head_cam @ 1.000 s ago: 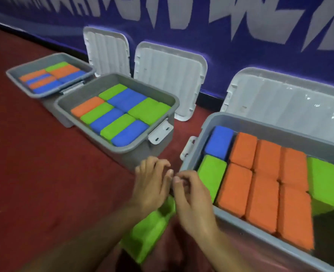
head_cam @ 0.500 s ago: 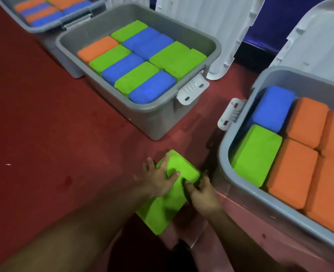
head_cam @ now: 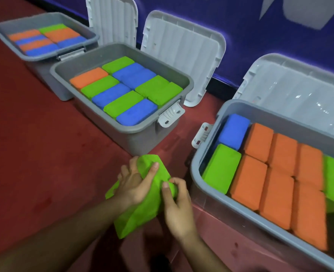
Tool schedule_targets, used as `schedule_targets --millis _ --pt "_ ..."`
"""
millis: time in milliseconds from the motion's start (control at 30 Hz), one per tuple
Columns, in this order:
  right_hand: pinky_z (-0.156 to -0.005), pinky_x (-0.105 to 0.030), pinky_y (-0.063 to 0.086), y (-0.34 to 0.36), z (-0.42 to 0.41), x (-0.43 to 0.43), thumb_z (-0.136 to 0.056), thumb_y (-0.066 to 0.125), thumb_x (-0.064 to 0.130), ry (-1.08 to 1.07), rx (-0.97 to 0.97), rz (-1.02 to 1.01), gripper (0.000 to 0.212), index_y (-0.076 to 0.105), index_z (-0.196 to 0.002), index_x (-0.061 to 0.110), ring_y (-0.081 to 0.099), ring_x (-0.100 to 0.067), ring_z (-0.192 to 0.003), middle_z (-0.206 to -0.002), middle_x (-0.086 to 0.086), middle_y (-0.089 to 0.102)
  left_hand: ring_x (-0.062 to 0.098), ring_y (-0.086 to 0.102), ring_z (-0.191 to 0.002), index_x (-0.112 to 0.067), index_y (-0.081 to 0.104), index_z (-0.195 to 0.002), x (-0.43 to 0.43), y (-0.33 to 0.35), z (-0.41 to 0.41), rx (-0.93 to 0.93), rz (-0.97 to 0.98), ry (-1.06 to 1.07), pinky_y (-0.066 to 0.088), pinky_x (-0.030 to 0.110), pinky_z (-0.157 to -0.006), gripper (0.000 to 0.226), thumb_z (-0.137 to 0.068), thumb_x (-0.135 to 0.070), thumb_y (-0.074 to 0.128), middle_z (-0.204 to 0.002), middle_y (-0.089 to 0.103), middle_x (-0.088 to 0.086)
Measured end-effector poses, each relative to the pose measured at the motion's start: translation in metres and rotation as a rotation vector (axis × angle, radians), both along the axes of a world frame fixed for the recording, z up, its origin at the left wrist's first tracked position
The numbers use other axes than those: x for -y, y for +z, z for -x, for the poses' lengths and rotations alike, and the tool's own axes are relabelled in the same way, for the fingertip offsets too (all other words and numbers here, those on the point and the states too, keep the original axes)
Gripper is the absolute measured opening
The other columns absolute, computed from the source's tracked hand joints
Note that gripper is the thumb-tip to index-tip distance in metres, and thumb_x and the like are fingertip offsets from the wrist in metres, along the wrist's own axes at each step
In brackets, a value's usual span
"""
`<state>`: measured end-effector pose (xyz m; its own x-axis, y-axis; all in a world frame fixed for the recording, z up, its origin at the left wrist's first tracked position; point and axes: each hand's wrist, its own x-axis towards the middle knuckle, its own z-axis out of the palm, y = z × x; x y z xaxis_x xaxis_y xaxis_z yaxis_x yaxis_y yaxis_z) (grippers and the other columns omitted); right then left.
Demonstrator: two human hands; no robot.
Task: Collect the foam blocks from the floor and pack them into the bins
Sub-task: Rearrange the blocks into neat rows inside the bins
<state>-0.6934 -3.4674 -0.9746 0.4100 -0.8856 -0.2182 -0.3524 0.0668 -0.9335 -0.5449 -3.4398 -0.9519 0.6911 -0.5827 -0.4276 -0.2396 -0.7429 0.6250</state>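
Hands point(head_cam: 134, 185) point(head_cam: 179, 209) grip one green block point(head_cam: 140, 214) near three bins point(head_cam: 140, 140).

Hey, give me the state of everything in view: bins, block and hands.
Green foam block, outside the bins, held in both hands.
Left hand, grips the block.
Right hand, pinches the block.
Nearest bin, open, holds blocks.
Middle bin, open, packed.
Far bin, open, packed.

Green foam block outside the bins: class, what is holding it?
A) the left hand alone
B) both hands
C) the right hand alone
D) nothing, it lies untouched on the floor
B: the left hand and the right hand each have fingers curled onto the green foam block.
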Motion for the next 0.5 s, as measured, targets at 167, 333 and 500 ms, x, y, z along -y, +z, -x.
schedule_targets --millis 167,333,500 --pt "-0.106 -0.021 0.042 0.073 0.006 0.005 -0.09 0.066 0.062 -0.007 0.207 -0.146 0.058 0.051 -0.139 0.035 0.058 0.008 -0.117 -0.134 0.023 0.058 0.03 0.04 -0.134 -0.037 0.041 -0.135 0.003 0.073 0.002 0.079 0.301 -0.149 0.029 0.042 -0.113 0.089 -0.067 -0.093 0.039 -0.136 0.049 0.006" --pt "-0.095 -0.037 0.056 0.17 0.036 0.026 -0.093 0.07 0.042 -0.03 0.439 -0.135 0.041 0.071 -0.119 0.011 0.072 -0.02 -0.106 -0.111 -0.006 0.077 0.025 0.045 -0.13 -0.04 0.046 -0.13 0.05 0.169 0.018 0.14 0.491 -0.376 0.031 0.047 -0.115 0.097 -0.059 -0.104 0.032 -0.13 0.055 0.0" --pt "-0.074 -0.04 0.058 0.268 0.113 0.055 -0.079 0.08 0.037 -0.158 0.478 -0.075 0.052 0.057 -0.118 0.01 0.074 -0.022 -0.088 -0.097 -0.006 0.076 0.014 0.044 -0.134 -0.041 0.043 -0.142 0.09 0.251 0.097 0.084 0.752 -0.524 0.03 0.038 -0.117 0.109 -0.057 -0.107 0.029 -0.142 0.049 -0.001"
